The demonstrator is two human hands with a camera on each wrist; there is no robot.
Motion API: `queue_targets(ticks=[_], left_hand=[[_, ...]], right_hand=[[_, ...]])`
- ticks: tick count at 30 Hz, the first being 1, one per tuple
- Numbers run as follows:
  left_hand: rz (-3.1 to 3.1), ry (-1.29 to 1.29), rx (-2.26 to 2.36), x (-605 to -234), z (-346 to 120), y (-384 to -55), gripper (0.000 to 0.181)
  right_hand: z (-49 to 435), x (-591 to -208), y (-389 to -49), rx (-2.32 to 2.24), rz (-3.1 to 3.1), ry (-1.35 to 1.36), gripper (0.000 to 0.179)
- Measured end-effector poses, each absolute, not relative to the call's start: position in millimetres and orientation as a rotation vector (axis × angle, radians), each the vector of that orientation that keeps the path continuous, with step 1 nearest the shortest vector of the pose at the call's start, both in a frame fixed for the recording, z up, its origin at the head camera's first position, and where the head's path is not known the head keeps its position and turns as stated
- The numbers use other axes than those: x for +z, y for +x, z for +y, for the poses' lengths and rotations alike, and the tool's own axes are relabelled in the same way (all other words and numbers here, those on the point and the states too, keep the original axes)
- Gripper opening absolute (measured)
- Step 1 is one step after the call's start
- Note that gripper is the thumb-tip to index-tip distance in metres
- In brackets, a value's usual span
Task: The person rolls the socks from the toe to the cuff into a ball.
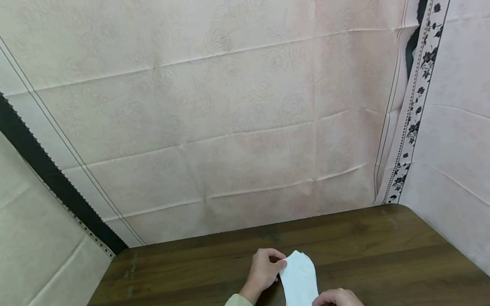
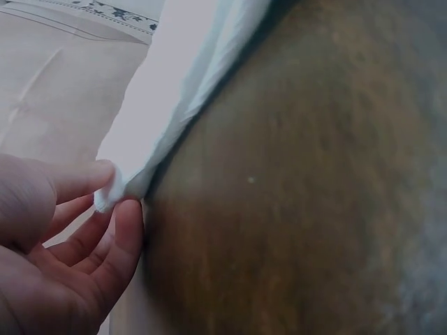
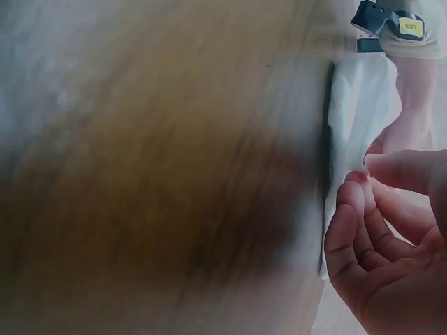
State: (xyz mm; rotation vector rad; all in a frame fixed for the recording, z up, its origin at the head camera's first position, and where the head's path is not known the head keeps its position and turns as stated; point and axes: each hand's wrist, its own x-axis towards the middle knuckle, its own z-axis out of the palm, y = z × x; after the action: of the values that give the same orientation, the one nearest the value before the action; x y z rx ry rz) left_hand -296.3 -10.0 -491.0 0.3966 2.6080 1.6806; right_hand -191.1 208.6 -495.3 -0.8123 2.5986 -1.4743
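Observation:
A long, narrow white cloth (image 1: 299, 280), folded in layers and sock-like with a rounded far end, lies lengthwise over the brown wooden table. My left hand (image 1: 264, 270) pinches its far left corner between thumb and fingers. The left wrist view shows this grip on the layered white cloth (image 2: 164, 91) close up. Nearer to me, my right hand (image 1: 340, 301) holds the cloth's right edge. In the right wrist view, the thumb and fingertips of my right hand (image 3: 391, 223) meet at the edge of the cloth (image 3: 360, 105). The cloth's near end is cut off in the head view.
The brown wooden table (image 1: 184, 269) has a rounded far right corner. Pale patterned sheets (image 1: 225, 102) hang as walls behind and at both sides. A black strapped device (image 3: 391, 21) with a yellow label sits by the other sleeve in the right wrist view.

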Motion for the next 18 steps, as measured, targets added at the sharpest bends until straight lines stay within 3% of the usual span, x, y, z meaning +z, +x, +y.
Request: queue_targets(ticks=[13, 18], left_hand=[[2.785, 0.454, 1.501, -491.6, -9.7, -296.9, 0.013], [2.781, 0.493, 1.509, -487.9, -11.4, -295.1, 0.014]], right_hand=[[206.9, -498.2, -190.0, -1.459, 2.603, -0.77, 0.008], [208.4, -499.6, -191.3, -1.403, 2.693, -0.902, 0.008]])
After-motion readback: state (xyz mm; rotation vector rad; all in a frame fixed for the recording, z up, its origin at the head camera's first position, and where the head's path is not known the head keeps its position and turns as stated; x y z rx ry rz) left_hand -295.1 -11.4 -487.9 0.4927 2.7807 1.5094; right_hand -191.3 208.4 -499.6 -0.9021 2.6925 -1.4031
